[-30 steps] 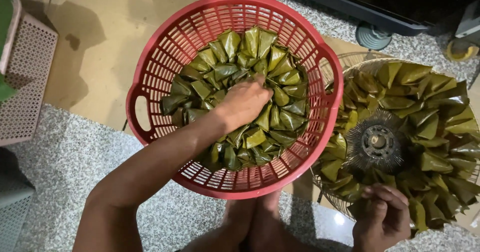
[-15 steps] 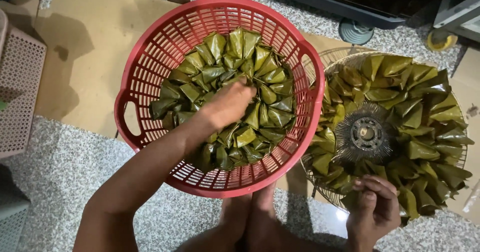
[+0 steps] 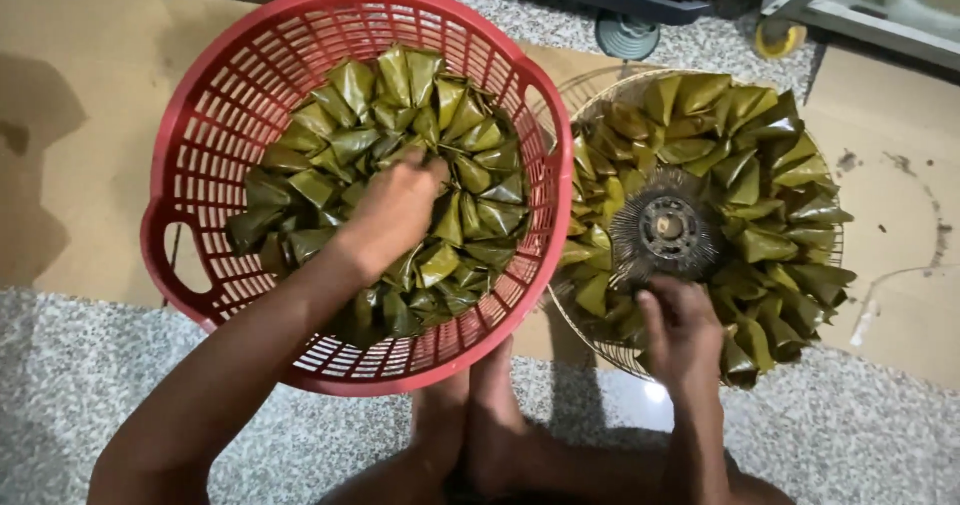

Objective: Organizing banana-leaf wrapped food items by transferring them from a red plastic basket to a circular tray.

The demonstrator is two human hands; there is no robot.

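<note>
From the head camera, looking straight down, the big red basket (image 3: 200, 115) sits on the floor in front of the person. It is full of green leaf parcels (image 3: 400, 85), folded into little pointy shapes and packed in rings.

The left hand (image 3: 395, 210) is inside the red basket, right in the middle of the parcels. Its fingers are bunched and poke down among them. I cannot tell if they have a parcel or are only pressing on the pile.

Just to the right of the red basket, touching its rim, lies a round wire rack (image 3: 668, 230) with a dark hub in its middle. More leaf parcels (image 3: 760, 165) lie on it in a ring. The right hand (image 3: 680, 325) rests on the parcels at the near side of that rack. Its fingers are bent over them, and I cannot tell if they grip one.

It looks to me like the parcels are being sorted or set in place, one hand at each pile. The parcels sit very tight, so pulling one out would need a soft pinch on its tip so the ones beside it stay put.

The person's bare feet (image 3: 480, 415) are just below the red basket. Brown cardboard (image 3: 80, 165) lies under it, on a speckled floor (image 3: 60, 395).

Half a second ago the left hand was in much the same spot in the red basket. The right hand was at the rack's near edge, and now it has slid closer to the hub.
</note>
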